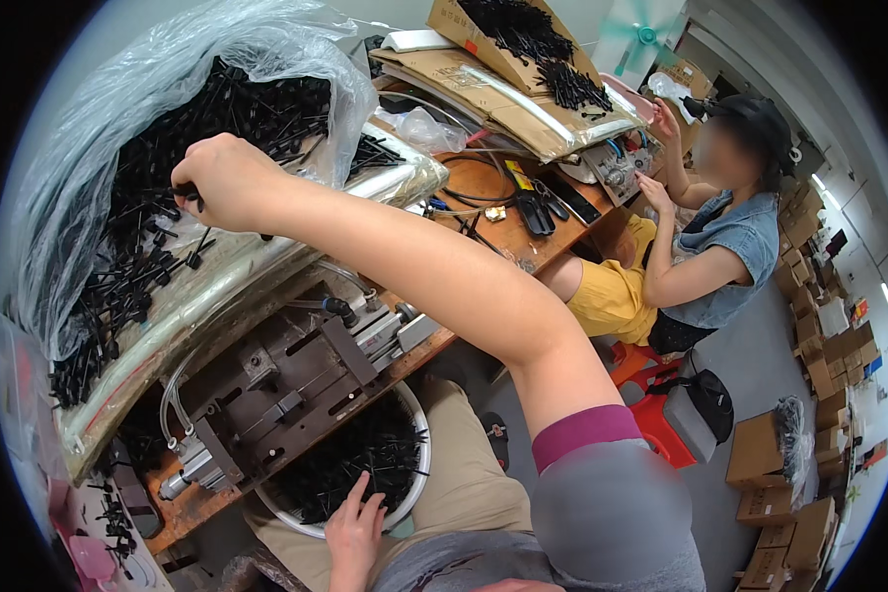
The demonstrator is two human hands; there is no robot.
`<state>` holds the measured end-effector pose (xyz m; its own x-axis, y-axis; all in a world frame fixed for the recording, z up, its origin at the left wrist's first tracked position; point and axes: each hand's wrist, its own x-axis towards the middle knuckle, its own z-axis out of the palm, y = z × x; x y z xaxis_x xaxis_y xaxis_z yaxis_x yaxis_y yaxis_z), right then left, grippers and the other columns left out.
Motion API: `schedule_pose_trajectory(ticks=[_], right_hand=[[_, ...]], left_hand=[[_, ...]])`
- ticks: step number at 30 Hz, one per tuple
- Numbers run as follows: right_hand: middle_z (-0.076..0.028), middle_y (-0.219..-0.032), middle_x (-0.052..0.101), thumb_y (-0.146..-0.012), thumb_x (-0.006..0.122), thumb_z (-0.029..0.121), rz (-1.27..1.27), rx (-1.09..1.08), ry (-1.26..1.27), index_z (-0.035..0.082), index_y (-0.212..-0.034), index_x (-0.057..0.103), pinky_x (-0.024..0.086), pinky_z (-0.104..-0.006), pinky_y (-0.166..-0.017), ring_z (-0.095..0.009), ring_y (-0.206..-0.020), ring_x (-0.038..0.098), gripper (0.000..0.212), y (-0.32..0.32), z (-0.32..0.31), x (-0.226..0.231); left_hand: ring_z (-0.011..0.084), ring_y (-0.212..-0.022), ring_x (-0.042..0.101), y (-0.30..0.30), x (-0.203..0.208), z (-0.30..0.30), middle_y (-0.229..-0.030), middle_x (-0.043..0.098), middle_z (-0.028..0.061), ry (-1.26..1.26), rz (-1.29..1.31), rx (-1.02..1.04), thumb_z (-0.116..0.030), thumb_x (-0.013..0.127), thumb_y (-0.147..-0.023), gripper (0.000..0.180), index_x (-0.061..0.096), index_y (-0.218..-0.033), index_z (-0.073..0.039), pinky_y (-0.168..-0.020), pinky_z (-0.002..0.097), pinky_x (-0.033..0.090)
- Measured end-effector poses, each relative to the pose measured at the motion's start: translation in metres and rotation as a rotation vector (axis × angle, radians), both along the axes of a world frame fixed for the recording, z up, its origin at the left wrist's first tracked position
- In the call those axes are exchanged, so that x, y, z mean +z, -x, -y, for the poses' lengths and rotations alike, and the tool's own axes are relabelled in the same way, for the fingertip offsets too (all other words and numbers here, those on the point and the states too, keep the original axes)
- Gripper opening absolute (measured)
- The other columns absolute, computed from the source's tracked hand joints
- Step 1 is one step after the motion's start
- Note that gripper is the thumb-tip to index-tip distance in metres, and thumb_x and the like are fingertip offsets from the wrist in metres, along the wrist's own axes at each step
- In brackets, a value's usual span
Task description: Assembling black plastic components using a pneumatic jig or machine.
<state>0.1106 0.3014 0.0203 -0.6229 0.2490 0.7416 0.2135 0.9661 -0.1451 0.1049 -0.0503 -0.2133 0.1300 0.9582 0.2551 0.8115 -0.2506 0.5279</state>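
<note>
My right arm reaches across to the far left, where my right hand (225,185) is curled closed over a large heap of thin black plastic parts (257,109). Black pieces show at its fingertips, partly hidden by the hand. The heap lies in clear plastic sheeting (326,59) on a raised, wrapped tray (257,266). Low in the middle, my left hand (355,528) has its fingers apart and holds nothing. It is beside a round white-rimmed basket (424,459) full of similar black parts (365,464), in front of my lap.
A metal fixture with pneumatic cylinders (286,390) sits on the wooden bench (429,345) between tray and basket. Pliers (535,209) and cables lie farther along. At right, a co-worker (710,237) handles another fixture (617,173). Cardboard boxes (760,449) and a red stool (666,424) stand on the floor.
</note>
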Motion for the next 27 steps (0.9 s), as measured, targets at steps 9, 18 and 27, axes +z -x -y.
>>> schedule_pose_trajectory(ticks=[9,18,27], right_hand=[[-0.01,-0.081,0.063,-0.071,0.07,0.004,-0.129,0.094,-0.111,0.007,-0.083,0.067,0.053,-0.0362,-0.071,-0.029,-0.078,0.064,0.012,-0.012,0.012,0.006],[-0.012,-0.075,0.062,-0.073,0.075,0.012,-0.255,0.111,0.078,0.004,-0.076,0.066,0.051,-0.0365,-0.068,-0.029,-0.071,0.063,0.012,-0.031,0.014,0.003],[-0.005,-0.07,0.066,-0.081,0.072,0.012,-0.356,0.278,0.717,0.001,-0.081,0.067,0.05,-0.0237,-0.054,-0.008,-0.06,0.062,0.012,-0.039,0.026,0.006]], left_hand=[[0.0206,-0.073,0.062,0.005,-0.004,0.0,-0.114,0.061,0.0101,-0.037,0.043,0.139,-0.011,0.078,-0.069,0.036,0.066,-0.103,-0.004,-0.062,0.0319,0.051],[0.0185,-0.073,0.063,0.009,0.008,0.002,-0.133,0.05,0.0163,-0.127,0.207,0.126,-0.025,0.077,-0.075,0.065,0.05,-0.129,-0.002,-0.065,0.0297,0.052],[0.0209,-0.072,0.064,0.01,0.017,0.0,-0.128,0.053,0.0223,-0.286,0.349,0.059,-0.037,0.057,-0.092,0.054,0.048,-0.129,0.001,-0.064,0.0319,0.053]])
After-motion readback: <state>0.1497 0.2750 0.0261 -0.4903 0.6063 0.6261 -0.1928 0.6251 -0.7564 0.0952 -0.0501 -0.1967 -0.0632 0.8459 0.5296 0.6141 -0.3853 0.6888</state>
